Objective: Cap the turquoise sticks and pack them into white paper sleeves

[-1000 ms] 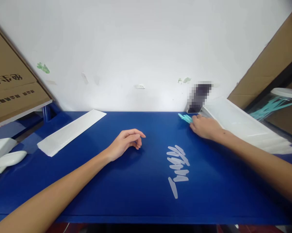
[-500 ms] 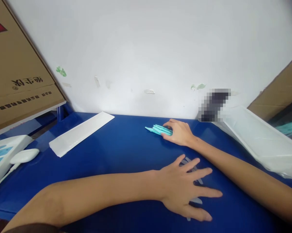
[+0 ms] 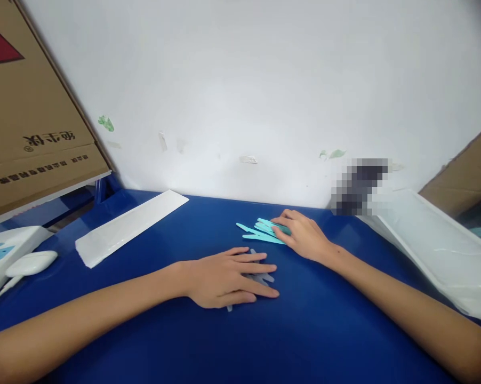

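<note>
My left hand (image 3: pixel 232 278) lies palm down on the blue table, open, its fingers spread over several flat, greyish translucent strips (image 3: pixel 260 278). Parts of these show between and beyond the fingers; the palm hides the rest. Farther back and to the right, my right hand (image 3: pixel 304 234) has its thumb and fingers closed around several thin turquoise plastic sticks (image 3: pixel 262 237). Their ends fan out to the left on the tabletop, while the hand covers their other ends.
A long white packet (image 3: pixel 132 226) lies at the back left. Near the left edge are a white power strip (image 3: pixel 14 240) and a white plug (image 3: pixel 34 263). On the right sits a white tray (image 3: pixel 436 250) in clear plastic. Cardboard boxes (image 3: pixel 36 106) and a white wall (image 3: pixel 240 96) border the table.
My left hand has slid left and away from me, and the greyish strips have shifted with it. My right hand is slightly lower in view, and the turquoise sticks have fanned out more.
</note>
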Tool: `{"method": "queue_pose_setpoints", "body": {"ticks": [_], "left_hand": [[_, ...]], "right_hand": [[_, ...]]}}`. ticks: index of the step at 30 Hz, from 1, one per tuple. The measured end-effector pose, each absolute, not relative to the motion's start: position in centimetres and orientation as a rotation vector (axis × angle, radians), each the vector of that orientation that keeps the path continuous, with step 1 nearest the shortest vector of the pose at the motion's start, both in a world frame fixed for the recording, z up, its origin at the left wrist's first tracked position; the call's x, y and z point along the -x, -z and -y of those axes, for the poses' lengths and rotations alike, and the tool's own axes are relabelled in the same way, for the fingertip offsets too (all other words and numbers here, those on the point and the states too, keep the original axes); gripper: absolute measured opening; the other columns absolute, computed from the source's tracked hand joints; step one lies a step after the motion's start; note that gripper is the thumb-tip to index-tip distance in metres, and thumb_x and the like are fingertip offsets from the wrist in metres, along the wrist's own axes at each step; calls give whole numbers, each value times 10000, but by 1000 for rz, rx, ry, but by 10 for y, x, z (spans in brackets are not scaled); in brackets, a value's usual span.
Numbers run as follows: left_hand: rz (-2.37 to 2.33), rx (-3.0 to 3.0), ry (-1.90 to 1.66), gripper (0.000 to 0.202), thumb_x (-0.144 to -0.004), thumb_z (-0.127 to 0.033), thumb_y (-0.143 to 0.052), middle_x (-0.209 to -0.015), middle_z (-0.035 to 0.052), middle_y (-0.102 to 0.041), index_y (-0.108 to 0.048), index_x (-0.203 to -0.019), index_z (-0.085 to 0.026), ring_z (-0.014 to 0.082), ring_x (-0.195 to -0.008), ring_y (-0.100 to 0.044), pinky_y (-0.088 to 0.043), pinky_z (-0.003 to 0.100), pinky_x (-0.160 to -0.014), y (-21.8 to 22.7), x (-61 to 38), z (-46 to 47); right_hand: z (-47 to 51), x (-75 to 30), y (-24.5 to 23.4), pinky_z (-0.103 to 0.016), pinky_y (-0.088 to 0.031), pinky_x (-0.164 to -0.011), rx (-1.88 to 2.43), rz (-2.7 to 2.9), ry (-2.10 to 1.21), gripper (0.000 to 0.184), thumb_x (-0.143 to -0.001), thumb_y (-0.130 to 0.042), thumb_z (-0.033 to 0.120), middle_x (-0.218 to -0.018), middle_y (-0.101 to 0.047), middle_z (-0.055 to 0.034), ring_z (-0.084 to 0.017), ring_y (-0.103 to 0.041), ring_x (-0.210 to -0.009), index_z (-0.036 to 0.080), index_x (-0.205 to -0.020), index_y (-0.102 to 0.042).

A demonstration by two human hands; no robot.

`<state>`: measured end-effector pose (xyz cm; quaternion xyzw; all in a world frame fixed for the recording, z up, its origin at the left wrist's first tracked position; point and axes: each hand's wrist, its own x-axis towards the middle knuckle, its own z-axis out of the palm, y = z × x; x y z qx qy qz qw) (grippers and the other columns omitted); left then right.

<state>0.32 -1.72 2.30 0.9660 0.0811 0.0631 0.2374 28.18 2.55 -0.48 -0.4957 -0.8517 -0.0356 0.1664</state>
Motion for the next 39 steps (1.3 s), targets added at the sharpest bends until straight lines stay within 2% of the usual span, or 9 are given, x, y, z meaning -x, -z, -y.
{"method": "queue_pose_setpoints", "body": {"ticks": [7, 10, 12, 15, 17, 20, 22, 29, 39], "left_hand": [[-243, -2568, -209, 427, -1044, -325, -499, -1566, 85, -479, -550, -1468, -316, 334, -1491, -380, -171, 599, -1242, -20, 6, 12], [-283, -2485, -287, 395, -1045, -334, -496, -1538, 90, -517, -589, -1427, -296, 315, -1450, -441, -173, 554, -1250, -17, 9, 14], [-324, -2396, -444, 360, -1054, -327, -466, -1463, 100, -587, -644, -1361, -262, 297, -1399, -497, -272, 486, -1219, -16, 13, 14], [-475, -2230, -741, 352, -1062, -333, -423, -1183, 108, -712, -737, -1159, -209, 252, -1127, -645, -464, 368, -1003, -14, 19, 5], [-666, -2133, -886, 377, -1053, -364, -427, -912, 75, -710, -755, -1004, -184, 206, -872, -647, -477, 323, -838, -12, 21, -10], [-943, -1924, -1025, 402, -1016, -415, -452, -573, -9, -500, -706, -848, -154, 147, -581, -482, -399, 277, -620, -10, 20, -36], [-1012, -1821, -1007, 381, -989, -429, -474, -499, -50, -376, -667, -822, -146, 121, -489, -366, -311, 253, -520, -10, 17, -47], [-742, -2321, -689, 275, -971, -354, -562, -742, 21, -579, -732, -914, -145, 103, -587, -466, -362, 224, -552, -15, 12, -22], [-680, -2505, -529, 355, -1013, -432, -543, -878, 72, -598, -791, -1127, -205, 149, -726, -566, -448, 242, -618, -6, 19, -28]], "right_hand": [[-24, -274, 7, -343, -512, -754, 1384, 2321, 143, 306, -981, -482, 330, -997, -743, -74, -224, -681, -928, 201, -1072, -745], [-24, -273, 8, -343, -513, -744, 1365, 2322, 157, 260, -939, -533, 319, -966, -749, -66, -225, -690, -904, 197, -998, -754], [-25, -273, 8, -337, -511, -743, 1339, 2340, 155, 259, -945, -529, 314, -960, -749, -64, -217, -690, -889, 194, -984, -755], [-26, -274, 8, -331, -507, -734, 1263, 2357, 197, 284, -980, -491, 299, -943, -747, -68, -204, -679, -858, 190, -997, -753], [-27, -274, 9, -332, -504, -715, 1202, 2349, 252, 297, -998, -472, 285, -933, -744, -76, -202, -670, -835, 179, -1011, -749], [-26, -274, 10, -326, -503, -703, 1120, 2333, 322, 299, -1018, -457, 272, -926, -738, -85, -197, -666, -811, 169, -1026, -737], [-25, -275, 11, -320, -507, -705, 1075, 2323, 360, 289, -1026, -454, 264, -932, -734, -87, -190, -666, -799, 167, -1044, -726], [-18, -276, 8, -290, -481, -633, 967, 2281, 517, 267, -1022, -465, 206, -983, -705, -96, -160, -643, -719, 171, -1158, -691], [27, -268, 7, -299, -541, -678, 770, 2322, 418, 186, -1003, -528, 178, -948, -750, -74, -176, -688, -774, 176, -1135, -658]]}}
